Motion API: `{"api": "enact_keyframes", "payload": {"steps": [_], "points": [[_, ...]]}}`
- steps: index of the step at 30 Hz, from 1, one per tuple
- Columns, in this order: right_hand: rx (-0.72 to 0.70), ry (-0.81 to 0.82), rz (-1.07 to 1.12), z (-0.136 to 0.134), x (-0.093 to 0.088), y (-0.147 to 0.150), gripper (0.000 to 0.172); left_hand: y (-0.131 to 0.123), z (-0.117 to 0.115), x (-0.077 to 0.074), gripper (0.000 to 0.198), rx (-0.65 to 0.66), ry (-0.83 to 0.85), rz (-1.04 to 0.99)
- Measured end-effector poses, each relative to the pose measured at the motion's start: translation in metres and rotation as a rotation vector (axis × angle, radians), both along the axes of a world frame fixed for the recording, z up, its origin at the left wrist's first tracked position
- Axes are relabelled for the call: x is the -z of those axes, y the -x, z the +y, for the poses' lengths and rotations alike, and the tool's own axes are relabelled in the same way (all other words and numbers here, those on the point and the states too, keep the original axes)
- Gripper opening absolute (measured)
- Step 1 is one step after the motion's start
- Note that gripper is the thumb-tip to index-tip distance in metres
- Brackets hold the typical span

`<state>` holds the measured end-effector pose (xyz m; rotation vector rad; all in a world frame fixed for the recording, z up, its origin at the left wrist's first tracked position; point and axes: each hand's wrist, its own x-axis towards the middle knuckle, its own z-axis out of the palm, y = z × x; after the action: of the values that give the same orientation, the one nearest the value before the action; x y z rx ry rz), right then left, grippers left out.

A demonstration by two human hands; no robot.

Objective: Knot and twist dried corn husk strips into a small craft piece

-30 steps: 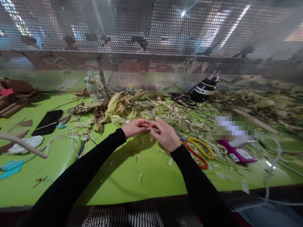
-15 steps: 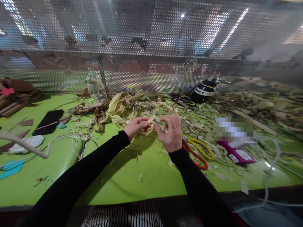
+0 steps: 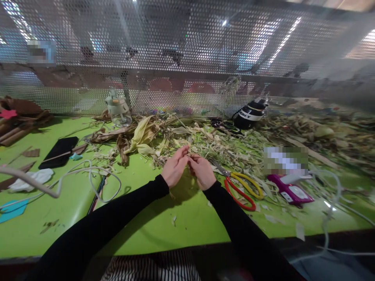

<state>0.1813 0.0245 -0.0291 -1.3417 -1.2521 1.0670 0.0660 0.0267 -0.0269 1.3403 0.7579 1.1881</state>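
Above the green table (image 3: pixel 152 230), my left hand (image 3: pixel 175 168) and my right hand (image 3: pixel 202 171) meet at the fingertips. Both are closed in a pinch around a small piece of corn husk (image 3: pixel 188 153), mostly hidden by the fingers. Just beyond them lie shredded husk scraps (image 3: pixel 211 139) and a larger yellow-green corn husk (image 3: pixel 142 134). Scissors (image 3: pixel 243 185) with one red and one yellow handle rest right of my right hand, blades partly open and pointing toward the scraps.
A purple glue gun (image 3: pixel 293 192) lies at right near a white cable (image 3: pixel 336 195). Behind stand a clear bottle (image 3: pixel 118 109) and a tilted black bottle (image 3: pixel 249 115), before a perforated metal screen (image 3: pixel 175 93). At left are a phone (image 3: pixel 60 150), crumpled tissue (image 3: pixel 32 179) and blue paper (image 3: pixel 13 210).
My hands have come closer together and turned inward, with the fingertips now touching. The pale husk piece that showed between them is now mostly covered by my fingers.
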Motion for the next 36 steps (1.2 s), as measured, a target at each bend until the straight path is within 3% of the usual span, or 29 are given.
{"api": "enact_keyframes", "payload": {"steps": [5,10,14,18,21,25,27,32,36], "points": [[-0.105,0.043,0.041,-0.003,0.001,0.000,0.028,0.004,0.003,-0.007,0.051,0.025,0.003,-0.040],[-0.289,-0.045,-0.147,-0.006,-0.002,0.000,0.011,0.009,0.018,-0.008,0.060,-0.017,0.097,-0.111],[-0.562,-0.020,-0.316,-0.014,-0.006,0.004,0.001,0.014,0.024,-0.007,0.058,0.003,0.093,-0.136],[-0.744,0.034,-0.394,-0.021,-0.010,0.004,0.009,0.019,0.025,-0.011,0.054,0.049,0.097,-0.127],[-0.639,0.048,-0.383,-0.016,-0.011,-0.001,0.017,0.020,0.024,-0.013,0.051,0.065,0.105,-0.115],[-0.134,0.054,-0.026,-0.003,-0.010,-0.008,0.031,0.017,0.022,-0.012,0.044,0.119,0.136,-0.114],[-0.021,0.030,0.165,0.001,-0.010,-0.010,0.034,0.015,0.021,-0.010,0.040,0.144,0.139,-0.114],[0.055,-0.078,0.333,0.001,-0.010,-0.008,0.031,0.011,0.020,-0.006,0.035,0.100,0.136,-0.102],[-0.058,-0.070,0.302,-0.001,-0.010,-0.006,0.028,0.011,0.022,-0.003,0.038,0.091,0.156,-0.104]]}}
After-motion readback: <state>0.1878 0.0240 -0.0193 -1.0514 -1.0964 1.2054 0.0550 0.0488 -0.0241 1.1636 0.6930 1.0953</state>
